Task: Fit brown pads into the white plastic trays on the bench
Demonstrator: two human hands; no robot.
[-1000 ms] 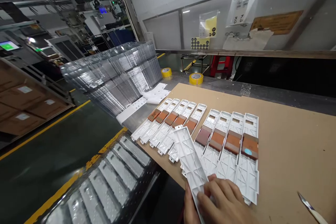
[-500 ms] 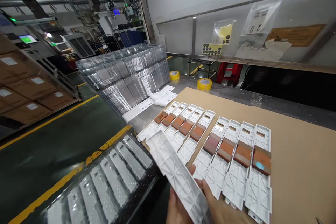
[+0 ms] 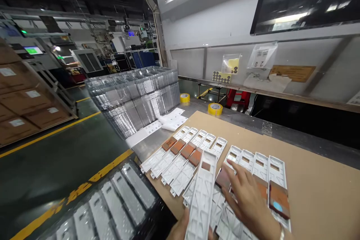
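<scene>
My left hand [image 3: 180, 228], at the bottom centre, is closed round the lower end of a long white ribbed plastic part [image 3: 203, 191] with a rectangular hole near its top. To the right, my right hand [image 3: 247, 198] has its fingers spread over the row of white parts, near a reddish-brown block [image 3: 223, 178]; nothing shows in its grip. Several similar white parts [image 3: 174, 165] lie side by side on brown cardboard [image 3: 315, 195], with brown blocks [image 3: 169, 143] across them.
At lower left a black tray [image 3: 157, 210] holds several white parts. Stacked clear trays [image 3: 140, 97] stand behind papers [image 3: 171, 120]. Two yellow tape rolls [image 3: 215, 109] sit on the grey table [image 3: 239, 120]. Boxes [image 3: 25, 101] are at the far left.
The held white part has swung more upright and moved right. My right hand has come off it and opened over the row. The view has tilted upward.
</scene>
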